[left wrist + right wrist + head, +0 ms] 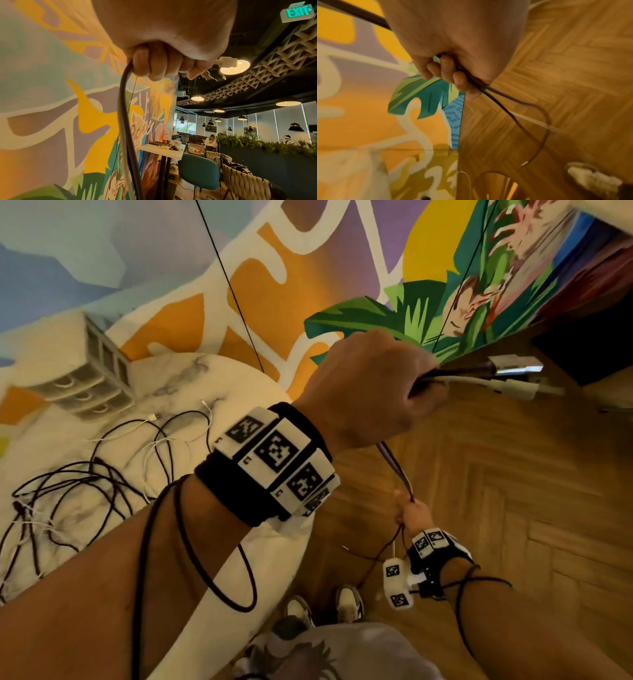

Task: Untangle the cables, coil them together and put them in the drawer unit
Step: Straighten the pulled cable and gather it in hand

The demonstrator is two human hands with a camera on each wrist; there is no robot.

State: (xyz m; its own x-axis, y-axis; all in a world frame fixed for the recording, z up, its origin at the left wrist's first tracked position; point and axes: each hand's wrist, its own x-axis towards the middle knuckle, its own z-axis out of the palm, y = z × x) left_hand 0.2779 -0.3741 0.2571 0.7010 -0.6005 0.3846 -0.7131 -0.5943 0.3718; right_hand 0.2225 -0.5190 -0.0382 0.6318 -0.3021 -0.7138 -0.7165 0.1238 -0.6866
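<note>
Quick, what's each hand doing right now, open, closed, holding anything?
Left hand: closed, gripping the cable bundle near its plug ends.
Right hand: closed around the same cables lower down.

The round tabletop (102,440) was white marble with grey veining, and the tangle of thin cables (85,484) on it mixed black and white. The small plastic drawer unit (85,392) was pale grey-white. The bundle of cables (397,467) stretched between the hands was dark purple-black and white, with white plugs (513,388). The painted wall mural (308,268) carried orange, yellow, lilac, pale blue and green leaf shapes. The wooden floor (513,491) was honey-brown herringbone parquet. The wrist bands (274,463) were black with black-and-white square markers.
</note>
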